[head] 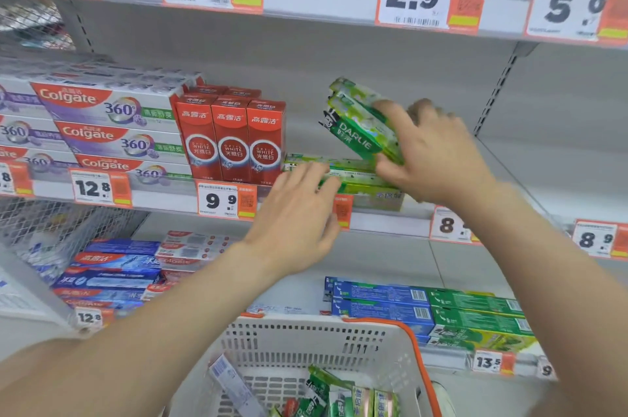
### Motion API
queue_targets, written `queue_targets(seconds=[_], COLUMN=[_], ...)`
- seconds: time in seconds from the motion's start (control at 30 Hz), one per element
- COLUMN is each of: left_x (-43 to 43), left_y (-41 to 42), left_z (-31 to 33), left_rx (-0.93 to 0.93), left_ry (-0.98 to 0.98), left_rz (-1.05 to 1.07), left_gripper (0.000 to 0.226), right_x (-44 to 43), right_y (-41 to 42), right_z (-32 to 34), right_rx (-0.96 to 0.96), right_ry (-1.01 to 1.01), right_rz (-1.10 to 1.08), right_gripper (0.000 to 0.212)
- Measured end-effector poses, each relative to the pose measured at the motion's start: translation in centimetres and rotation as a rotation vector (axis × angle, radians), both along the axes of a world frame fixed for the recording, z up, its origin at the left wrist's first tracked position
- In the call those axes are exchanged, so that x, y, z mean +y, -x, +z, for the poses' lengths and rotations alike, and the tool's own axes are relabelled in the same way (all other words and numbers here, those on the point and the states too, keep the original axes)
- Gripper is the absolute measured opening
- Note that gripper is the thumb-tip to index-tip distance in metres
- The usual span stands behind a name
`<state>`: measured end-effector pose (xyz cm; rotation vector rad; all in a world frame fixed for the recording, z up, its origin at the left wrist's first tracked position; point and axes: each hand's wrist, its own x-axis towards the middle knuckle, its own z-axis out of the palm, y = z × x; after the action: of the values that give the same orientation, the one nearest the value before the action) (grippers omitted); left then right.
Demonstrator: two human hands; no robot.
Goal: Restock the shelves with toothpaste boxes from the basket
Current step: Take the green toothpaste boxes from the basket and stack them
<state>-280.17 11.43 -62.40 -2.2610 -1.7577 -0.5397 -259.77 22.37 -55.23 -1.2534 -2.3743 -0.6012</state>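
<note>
My right hand [430,148] grips green Darlie toothpaste boxes [356,126], tilted above the middle shelf [380,221]. Below them, more green Darlie boxes [343,170] lie flat on that shelf. My left hand [299,212] reaches out with straight fingers, its fingertips touching the front of those flat boxes. A white basket with an orange rim [421,359] sits at the bottom of the view, holding several green toothpaste boxes [339,396] and a white box [231,382].
Red Optic White boxes [231,139] and stacked Colgate 360 boxes [112,131] fill the shelf to the left. The lower shelf holds blue and red boxes [115,274] and blue and green boxes [431,311]. A wire mesh bin [51,229] hangs at left. Price tags line the shelf edges.
</note>
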Motion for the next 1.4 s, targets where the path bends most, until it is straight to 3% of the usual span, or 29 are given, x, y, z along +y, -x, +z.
queue_targets(seconds=[0.13,0.27,0.47,0.57,0.73,0.9,1.03,1.23,1.4], left_x=[1.5,2.1,2.0,2.0,2.1,1.8,1.9,1.8,1.8], left_y=[0.2,1.0,0.7,0.7,0.8,0.2,0.2,-0.2,0.0], left_z=[-0.5,-0.9,-1.0,-1.1,-1.3,-1.7,-2.0,-2.0,-2.1], left_rx=[0.116,0.185,0.235,0.241,0.229,0.217,0.211,0.22,0.216], left_ry=[0.039,0.1,0.092,0.093,0.08,0.089,0.086,0.11,0.116], left_rz=[0.025,0.078,0.089,0.093,0.085,0.103,0.091,0.113,0.105], left_gripper=[0.072,0.078,0.08,0.083,0.082,0.091,0.093,0.094,0.093], right_x=[5.4,9.0,12.2,12.0,12.0,11.1,10.5,10.5,10.7], right_y=[3.8,7.1,8.2,9.0,9.4,8.6,7.9,6.8,6.6], right_z=[0.0,0.3,0.1,-0.4,-2.9,-3.0,-2.9,-3.9,-4.3], right_rx=[-0.223,-0.417,-0.134,0.021,0.111,0.053,0.007,0.053,0.076], right_ry=[-0.093,0.187,0.911,1.093,0.964,0.888,0.782,0.801,0.789], right_rz=[0.053,0.049,-0.026,-0.054,-0.112,-0.179,-0.243,-0.221,-0.175], right_gripper=[0.081,0.094,0.088,0.082,0.066,0.087,0.092,0.096,0.07])
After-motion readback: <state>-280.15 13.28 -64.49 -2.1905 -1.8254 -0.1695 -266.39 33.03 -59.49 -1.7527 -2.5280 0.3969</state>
